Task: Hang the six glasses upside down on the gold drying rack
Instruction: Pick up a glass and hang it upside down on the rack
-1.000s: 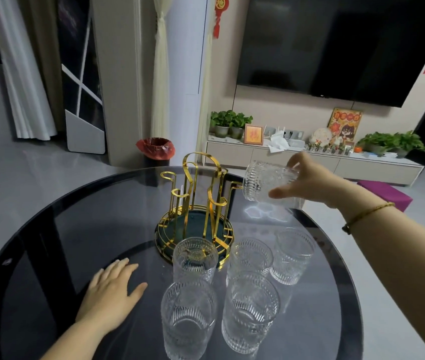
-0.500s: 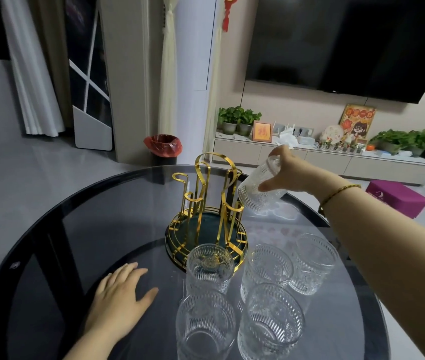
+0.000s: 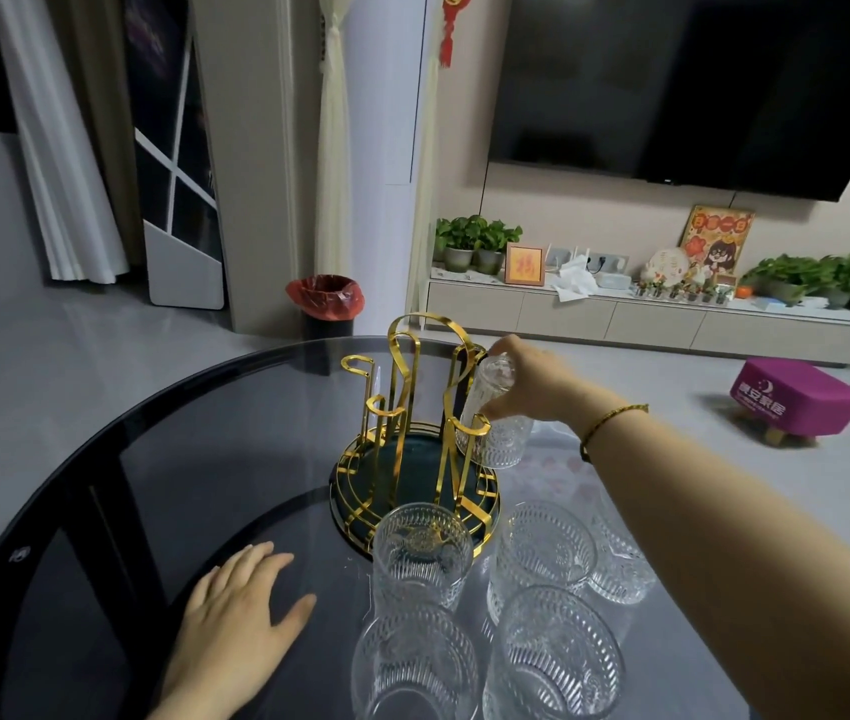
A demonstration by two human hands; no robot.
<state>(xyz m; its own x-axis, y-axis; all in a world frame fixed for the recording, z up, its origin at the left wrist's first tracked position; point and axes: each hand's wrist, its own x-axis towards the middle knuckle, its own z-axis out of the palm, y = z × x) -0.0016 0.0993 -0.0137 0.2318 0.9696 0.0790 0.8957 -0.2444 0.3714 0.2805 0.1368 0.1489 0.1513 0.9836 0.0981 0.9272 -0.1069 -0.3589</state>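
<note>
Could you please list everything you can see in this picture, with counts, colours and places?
glasses on the table: five, clear ribbed, upright, near side of the rack
glass in hand: one, clear, upside down at the rack's right side
drying rack: one, gold with dark base, table centre
table: one, round, dark glass
bin: one, red liner, on the floor beyond the table
television: one, black, on the wall
cabinet: one, beige, under the television
potted plants: several, green, on the cabinet
stool: one, purple, floor at right
left hand: flat on the table
right hand: holding the upturned glass
</note>
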